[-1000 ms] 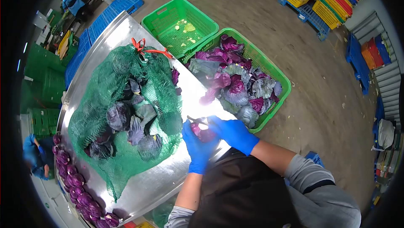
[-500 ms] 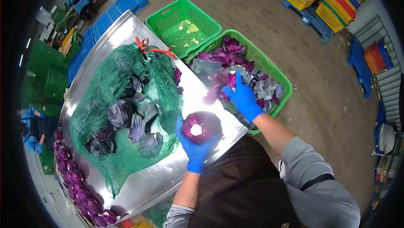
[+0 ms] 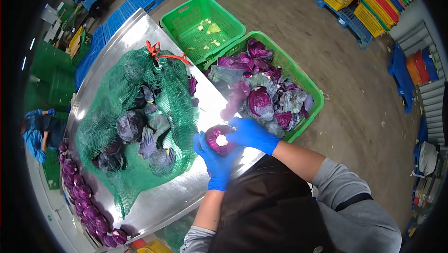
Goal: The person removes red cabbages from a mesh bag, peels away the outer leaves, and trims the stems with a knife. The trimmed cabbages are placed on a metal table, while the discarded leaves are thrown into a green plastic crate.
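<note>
A trimmed red cabbage with its pale cut stem facing up is cradled in my left hand, just above the near edge of the steel table. My right hand meets the cabbage's right side, fingers bent against it and partly smeared by motion. Both hands wear blue gloves. Left of them lies a green net bag, tied with red string and holding several dark, untrimmed cabbages. Beyond my right hand stands a green crate full of loose purple leaves.
A second green crate contains a few pale scraps. Trimmed red cabbages line the far left edge of the steel table. A person in blue stands at the left. Stacked crates and a blue pallet stand at the upper right.
My right hand has come back from over the leaf crate to the cabbage, and its spread fingers have closed in. A purple-grey leafy piece now shows in the crate where that hand was.
</note>
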### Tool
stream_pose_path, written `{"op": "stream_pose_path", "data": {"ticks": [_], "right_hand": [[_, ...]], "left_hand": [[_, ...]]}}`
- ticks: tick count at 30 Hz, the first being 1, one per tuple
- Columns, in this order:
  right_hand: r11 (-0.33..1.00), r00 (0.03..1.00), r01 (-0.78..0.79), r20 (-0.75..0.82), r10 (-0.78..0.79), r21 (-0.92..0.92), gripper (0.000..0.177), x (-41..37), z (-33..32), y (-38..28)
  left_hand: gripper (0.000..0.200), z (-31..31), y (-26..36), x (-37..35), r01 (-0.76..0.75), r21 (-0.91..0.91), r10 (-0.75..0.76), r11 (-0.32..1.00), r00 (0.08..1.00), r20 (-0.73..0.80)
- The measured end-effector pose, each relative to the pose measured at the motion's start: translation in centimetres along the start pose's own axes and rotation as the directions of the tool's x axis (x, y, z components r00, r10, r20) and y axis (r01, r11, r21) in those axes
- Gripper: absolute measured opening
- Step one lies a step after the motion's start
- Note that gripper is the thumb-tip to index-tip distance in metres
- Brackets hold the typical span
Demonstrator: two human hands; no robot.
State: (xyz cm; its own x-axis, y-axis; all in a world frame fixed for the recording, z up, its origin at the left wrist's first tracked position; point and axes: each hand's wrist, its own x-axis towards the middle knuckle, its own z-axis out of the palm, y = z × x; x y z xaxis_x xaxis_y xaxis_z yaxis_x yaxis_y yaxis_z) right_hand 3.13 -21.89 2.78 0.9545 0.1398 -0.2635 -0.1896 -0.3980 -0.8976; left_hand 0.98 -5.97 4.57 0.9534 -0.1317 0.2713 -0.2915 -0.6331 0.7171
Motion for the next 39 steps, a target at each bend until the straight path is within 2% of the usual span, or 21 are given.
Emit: {"op": "stream_pose_path", "data": {"ticks": [5,6,7,9,11,13,15,17,22,23,24,25,26,27,28,30,32,35,37,38,39], "right_hand": [[0.981,0.992,0.122,0.010,-0.122,-0.150,0.057,-0.1,0.5,1.3],[0.979,0.980,0.197,-0.029,-0.196,0.060,0.056,0.4,0.8,2.6],[0.927,0.964,0.265,-0.077,-0.253,0.267,0.056,0.8,0.8,3.5],[0.922,0.976,0.218,-0.050,-0.213,0.320,0.055,0.4,-2.2,-0.1],[0.819,0.971,-0.059,0.222,-0.084,0.570,0.054,0.7,-4.6,-2.7],[0.732,0.973,-0.078,0.211,-0.092,0.677,0.055,0.8,-5.9,-3.0],[0.733,0.944,-0.130,0.310,-0.114,0.667,0.041,1.0,-8.2,-2.8],[0.760,0.939,-0.222,0.345,-0.003,0.610,0.044,1.6,-10.1,-2.7],[0.922,0.983,-0.173,0.112,0.142,0.347,0.045,4.2,-11.7,-3.2],[0.994,0.982,-0.054,-0.186,0.037,-0.090,0.048,4.7,-11.1,-2.8],[0.849,0.897,-0.054,-0.398,-0.190,-0.525,0.051,5.0,-10.9,-2.4],[0.847,0.896,-0.052,-0.400,-0.195,-0.529,0.051,4.6,-10.2,-2.9],[0.964,0.927,0.064,-0.341,-0.154,-0.259,0.054,3.9,-8.6,-3.7],[0.987,0.953,0.152,-0.270,-0.135,0.046,0.058,3.3,-6.9,-4.6],[0.966,0.969,0.203,-0.172,-0.175,0.162,0.059,2.4,-5.1,-6.0],[0.932,0.974,0.225,-0.070,-0.214,0.283,0.060,0.1,-3.4,-8.6],[0.951,0.948,0.290,0.168,-0.270,-0.110,0.045,-1.6,-2.6,-10.4],[0.901,0.909,0.364,0.302,-0.288,-0.236,0.033,1.8,-2.7,-6.5],[0.986,0.980,0.105,0.157,-0.124,0.127,0.029,3.3,-3.8,-4.2],[0.959,0.996,-0.058,-0.078,0.038,-0.276,0.033,2.3,-4.8,-8.1],[0.768,0.950,0.010,-0.235,-0.208,-0.640,0.038,2.6,-4.8,-7.4]], "left_hand": [[0.110,0.0,0.2,-0.2,0.064,-0.050,-0.067,0.997,0.996,-0.063],[0.104,0.2,0.0,-0.3,0.210,-0.350,-0.242,0.913,0.969,-0.050],[0.104,0.2,-0.8,-0.6,0.216,-0.344,-0.255,0.914,0.964,-0.074],[0.098,-0.3,-2.6,-1.2,0.418,-0.680,-0.521,0.602,0.851,0.061],[0.083,-1.2,-2.5,-1.2,0.388,-0.710,-0.516,0.588,0.856,0.041],[0.071,-1.3,-3.8,-1.8,0.337,-0.940,-0.565,-0.046,0.767,0.303],[0.066,-2.1,-4.0,-1.4,0.324,-0.935,-0.549,-0.142,0.760,0.347],[0.065,-3.5,-3.0,-0.2,0.222,-0.768,-0.422,-0.601,0.728,0.541],[0.060,-5.3,-3.2,0.4,0.308,-0.716,-0.244,-0.626,0.795,0.555],[0.060,-5.1,-3.3,0.2,0.304,-0.720,-0.246,-0.624,0.798,0.550],[0.060,-4.8,-3.4,0.1,0.380,-0.896,-0.287,-0.231,0.853,0.436],[0.060,-4.6,-3.3,0.1,0.375,-0.904,-0.269,0.205,0.909,0.317],[0.060,-5.0,-2.7,0.2,0.370,-0.906,-0.263,0.205,0.912,0.314],[0.062,-5.9,-1.9,0.2,0.195,-0.390,-0.113,0.900,0.968,0.223],[0.064,-6.7,-1.3,0.2,-0.173,0.411,0.058,0.895,0.959,0.276],[0.066,-7.3,-1.1,-0.2,-0.146,0.387,0.039,0.910,0.962,0.271],[0.068,-8.4,-0.6,-0.6,-0.109,0.367,0.010,0.924,0.965,0.262],[0.065,-9.5,-1.1,-0.6,-0.100,0.398,-0.123,0.912,0.858,0.499],[0.058,-8.5,-4.0,-2.4,-0.160,0.009,0.140,0.987,0.888,0.438],[0.053,-10.0,-2.0,-1.6,-0.130,-0.097,0.161,0.987,0.859,0.486],[0.053,-10.0,-2.0,-2.0,-0.121,-0.093,0.152,0.988,0.863,0.482]]}}
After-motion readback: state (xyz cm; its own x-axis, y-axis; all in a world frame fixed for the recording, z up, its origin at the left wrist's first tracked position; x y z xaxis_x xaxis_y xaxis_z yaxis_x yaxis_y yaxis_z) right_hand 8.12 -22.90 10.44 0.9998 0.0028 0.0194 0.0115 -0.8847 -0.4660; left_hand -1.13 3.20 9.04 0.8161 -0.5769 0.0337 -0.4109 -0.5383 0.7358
